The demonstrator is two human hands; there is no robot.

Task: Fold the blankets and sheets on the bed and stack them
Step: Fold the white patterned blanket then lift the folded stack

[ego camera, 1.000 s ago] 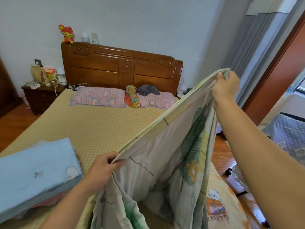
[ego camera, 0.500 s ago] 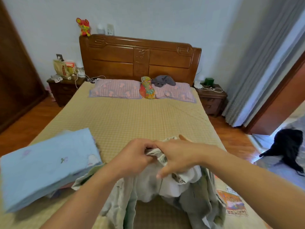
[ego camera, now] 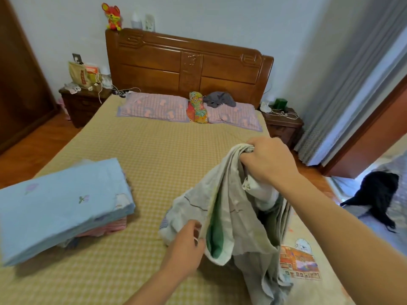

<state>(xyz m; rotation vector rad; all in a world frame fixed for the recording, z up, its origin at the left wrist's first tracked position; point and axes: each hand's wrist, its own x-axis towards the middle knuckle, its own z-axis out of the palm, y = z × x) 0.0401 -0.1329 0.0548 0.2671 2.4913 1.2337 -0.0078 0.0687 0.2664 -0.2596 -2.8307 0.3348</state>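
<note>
Fingers of the left hand (ego camera: pixel 185 245) pinch a lower edge of the pale quilt (ego camera: pixel 233 219) near the bed's (ego camera: pixel 154 155) foot. Higher up, the right hand (ego camera: pixel 266 164) grips its bunched corners. Folded blue blanket (ego camera: pixel 59 205) lies at the left edge. Pillows (ego camera: pixel 154 106) line the headboard (ego camera: pixel 187 62).

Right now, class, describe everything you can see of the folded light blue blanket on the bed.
The folded light blue blanket looks like soft, thin quilted cloth, pale blue with small flower prints and a white patch near one corner. It is folded into a flat rectangle and lies on top of a stack, over a pink striped layer that shows beneath its edge. The stack rests on the yellow checked bed cover, at the near left side. Neither hand touches it.
</note>
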